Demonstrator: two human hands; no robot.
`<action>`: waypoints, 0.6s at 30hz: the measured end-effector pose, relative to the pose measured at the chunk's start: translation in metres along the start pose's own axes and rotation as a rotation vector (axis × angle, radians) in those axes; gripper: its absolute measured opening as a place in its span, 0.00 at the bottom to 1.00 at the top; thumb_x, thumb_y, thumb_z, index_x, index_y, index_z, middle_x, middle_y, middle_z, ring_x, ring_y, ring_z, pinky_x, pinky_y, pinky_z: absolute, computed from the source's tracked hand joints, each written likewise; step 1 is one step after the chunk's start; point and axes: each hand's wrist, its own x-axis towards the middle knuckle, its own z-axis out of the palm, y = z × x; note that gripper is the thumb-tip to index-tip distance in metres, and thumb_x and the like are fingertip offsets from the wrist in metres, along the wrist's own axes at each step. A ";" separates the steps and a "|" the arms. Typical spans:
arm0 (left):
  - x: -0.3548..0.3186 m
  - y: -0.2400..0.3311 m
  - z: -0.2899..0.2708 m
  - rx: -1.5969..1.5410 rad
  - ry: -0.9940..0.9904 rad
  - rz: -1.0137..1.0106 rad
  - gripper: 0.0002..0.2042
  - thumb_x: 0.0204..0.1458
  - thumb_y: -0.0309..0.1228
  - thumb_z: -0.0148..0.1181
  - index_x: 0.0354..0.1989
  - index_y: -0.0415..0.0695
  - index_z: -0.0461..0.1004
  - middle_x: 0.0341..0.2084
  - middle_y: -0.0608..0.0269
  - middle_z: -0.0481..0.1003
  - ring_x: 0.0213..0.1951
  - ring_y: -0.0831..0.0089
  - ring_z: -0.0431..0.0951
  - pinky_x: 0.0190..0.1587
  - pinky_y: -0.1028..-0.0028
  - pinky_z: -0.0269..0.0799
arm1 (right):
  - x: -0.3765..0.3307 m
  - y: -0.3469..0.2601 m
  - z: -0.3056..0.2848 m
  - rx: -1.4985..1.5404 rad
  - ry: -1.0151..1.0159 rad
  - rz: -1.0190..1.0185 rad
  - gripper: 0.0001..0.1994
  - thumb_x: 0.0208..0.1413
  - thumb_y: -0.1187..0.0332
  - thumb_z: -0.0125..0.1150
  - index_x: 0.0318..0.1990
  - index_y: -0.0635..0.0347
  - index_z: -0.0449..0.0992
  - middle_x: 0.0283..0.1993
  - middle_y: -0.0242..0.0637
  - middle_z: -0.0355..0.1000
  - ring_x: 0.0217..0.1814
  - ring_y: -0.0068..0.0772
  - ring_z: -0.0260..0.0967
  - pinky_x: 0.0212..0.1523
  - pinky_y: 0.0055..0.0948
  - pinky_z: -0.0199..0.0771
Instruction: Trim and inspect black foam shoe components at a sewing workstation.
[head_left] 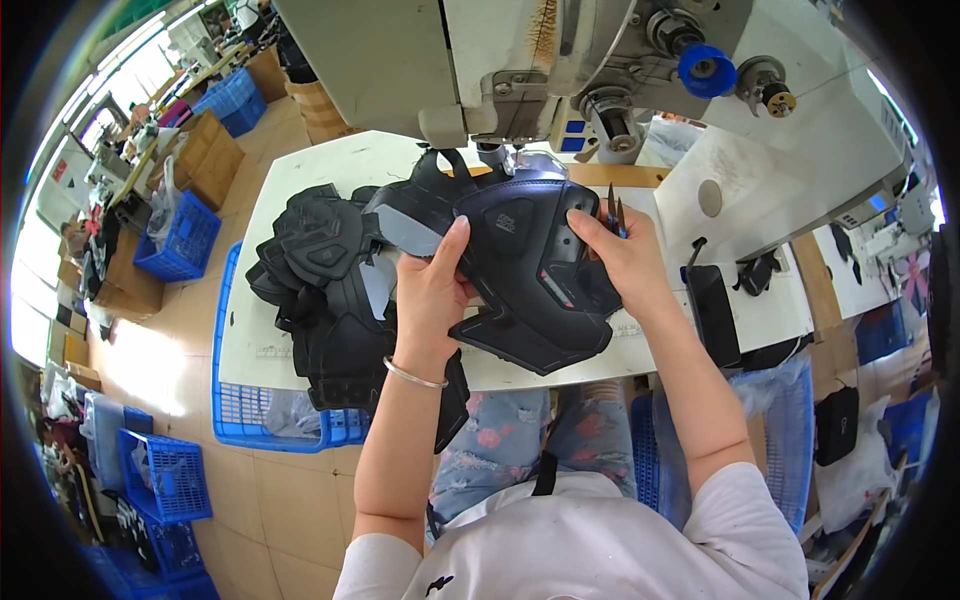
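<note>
Dark shoe upper (520,270) held up below sewing machine (520,70) | left hand (430,290) closed on its edge | right hand (625,255) pinching upper plus thread snips (614,212) | stack of uppers (320,270) lying beside, seemingly pending.

A dark shoe upper (530,265), matt and leathery with stitched seams, is gripped between the left hand (430,290) and the right hand (625,260). Thin metal snips (614,212) are seen in the right hand. A shiny metal bangle (415,377) is worn below the left hand. Left of that hand, more matt black pieces (320,270) are piled on a smooth white tabletop (300,180). Above both hands, the sewing machine (450,60) is finished in glossy cream paint, with a blue plastic knob (706,68).
</note>
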 end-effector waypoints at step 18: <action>-0.016 0.010 0.075 1.252 -0.006 0.438 0.21 0.52 0.40 0.65 0.24 0.35 0.64 0.21 0.53 0.68 0.23 0.57 0.68 0.29 0.64 0.66 | -0.017 0.025 0.019 -0.085 0.040 -0.600 0.18 0.45 0.79 0.70 0.45 0.56 0.76 0.26 0.31 0.62 0.25 0.24 0.58 0.27 0.25 0.61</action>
